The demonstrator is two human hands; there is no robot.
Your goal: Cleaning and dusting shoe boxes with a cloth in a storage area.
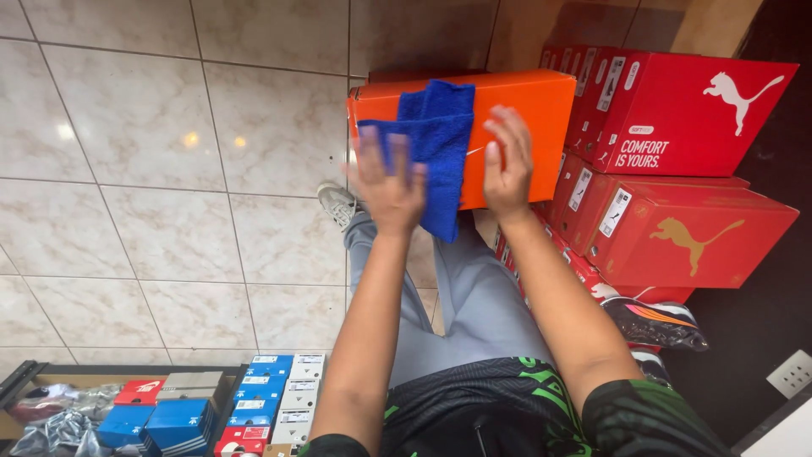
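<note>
At the far left we see a pale marbled tile floor with dark grout lines, catching a couple of soft light spots. Along the bottom left edge stands a low shelf carrying small stacked boxes in blue, red and white, with crumpled clear plastic bags just beside them.

Moving toward the middle, we find the left hand with its fingers spread and flat, not clenched, pressing a blue cloth against the near face of an orange shoebox. The cloth is draped over the top edge of the box, and its lower corner hangs below the box's bottom edge. Beneath the hand we see a leg in grey trousers and a grey shoe planted on the tiles.

Just right of the cloth, the right hand lies open against the same orange face, fingers pointing up and thumb toward the cloth, steadying the box rather than closing around anything. We cannot tell what carries the box from below.

Further right, touching the orange box, stand stacked red shoeboxes, the upper one with a white animal emblem, the lower red box with a gold one. Below them a dark sports shoe with orange streaks rests on more boxes. At the far right edge a white wall socket sits on a dark surface.
</note>
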